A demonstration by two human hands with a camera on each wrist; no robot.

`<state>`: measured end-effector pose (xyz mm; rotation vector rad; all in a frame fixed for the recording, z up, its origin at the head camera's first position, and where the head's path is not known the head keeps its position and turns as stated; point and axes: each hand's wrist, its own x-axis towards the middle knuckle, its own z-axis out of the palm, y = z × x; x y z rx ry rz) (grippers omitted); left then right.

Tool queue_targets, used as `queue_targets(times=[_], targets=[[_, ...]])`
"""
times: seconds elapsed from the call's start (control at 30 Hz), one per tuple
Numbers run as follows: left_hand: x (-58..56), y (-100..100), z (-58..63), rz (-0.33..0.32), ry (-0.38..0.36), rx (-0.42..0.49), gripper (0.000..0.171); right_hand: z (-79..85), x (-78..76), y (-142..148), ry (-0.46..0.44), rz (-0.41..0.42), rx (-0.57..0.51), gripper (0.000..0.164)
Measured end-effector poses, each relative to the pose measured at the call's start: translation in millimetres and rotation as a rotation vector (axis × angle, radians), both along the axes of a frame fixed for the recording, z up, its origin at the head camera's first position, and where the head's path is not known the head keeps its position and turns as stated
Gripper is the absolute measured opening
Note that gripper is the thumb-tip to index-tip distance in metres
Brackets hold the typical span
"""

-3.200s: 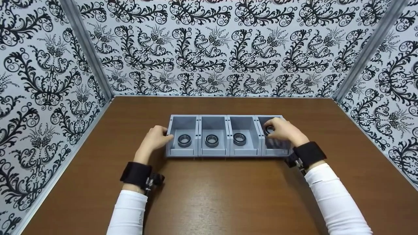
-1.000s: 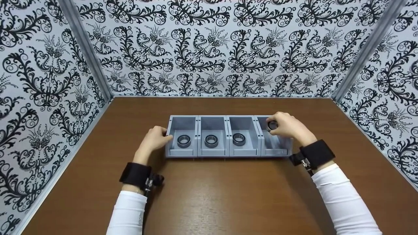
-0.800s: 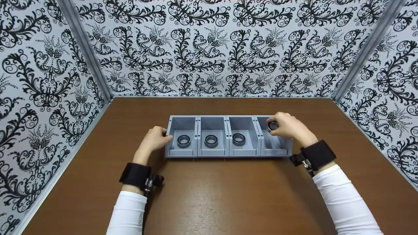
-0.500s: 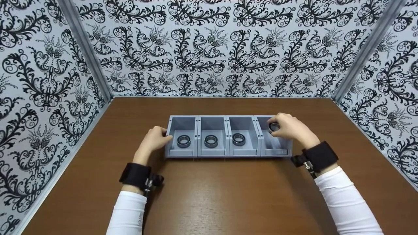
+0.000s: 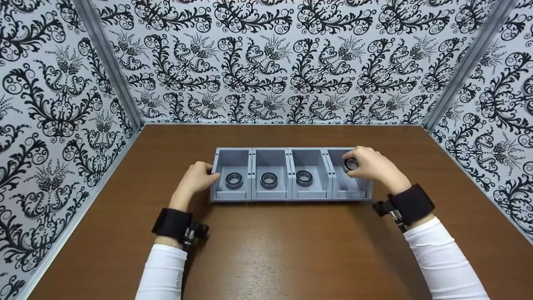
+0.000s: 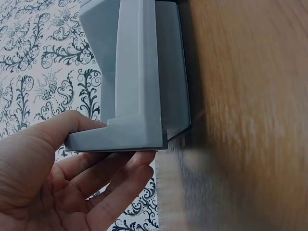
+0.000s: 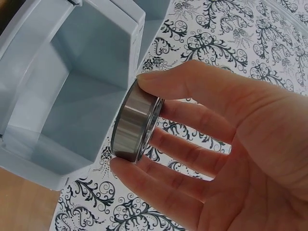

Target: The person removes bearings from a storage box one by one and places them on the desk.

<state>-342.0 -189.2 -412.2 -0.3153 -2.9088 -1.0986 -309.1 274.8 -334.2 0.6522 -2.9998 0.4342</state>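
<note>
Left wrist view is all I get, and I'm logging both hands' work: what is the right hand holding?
Observer: The right hand pinches a metal bearing between thumb and fingers.
Operator: Is anything inside the leftmost bin?
Observer: Yes, a dark ring lies on its floor.
Operator: And in the third bin from the left?
Observer: Another ring lies there, nearer the left wall than the right.

I can read no text, brand or number; the faint mark [image 5: 179, 276] on my left sleeve [image 5: 159, 273] may be print, too blurred to tell.
</note>
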Motion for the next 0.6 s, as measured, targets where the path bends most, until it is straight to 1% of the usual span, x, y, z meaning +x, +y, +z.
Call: queue_targets(times=[0.27,0.4,0.6], targets=[[2.8,0.2,2.5,-0.008,0.029,-0.011,0.024,1.0,8.8,0.2,0.027,0.003,0.018,0.045],[3.5,0.6,2.9,-0.004,0.030,-0.010,0.024,1.4,12.4,0.5,0.019,0.000,0.016,0.046],[3.6,0.5,3.1,-0.003,0.029,-0.010,0.023,1.6,16.8,1.5,0.032,0.018,0.008,0.044]])
